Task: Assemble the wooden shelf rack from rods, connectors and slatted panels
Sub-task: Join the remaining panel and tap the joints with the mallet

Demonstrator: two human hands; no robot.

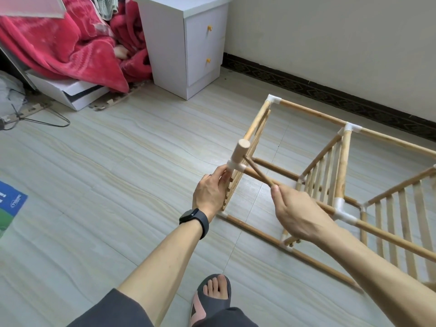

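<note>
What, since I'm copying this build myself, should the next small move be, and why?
Probably a light tap of the mallet down on the white connector to seat it. The right hand holds the mallet's handle, its head is at that connector, and the left hand grips the rack just beneath.

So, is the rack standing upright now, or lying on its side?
Lying on its side: the slatted panels of the rack stand on edge, and two long rods rest along the floor.
</note>
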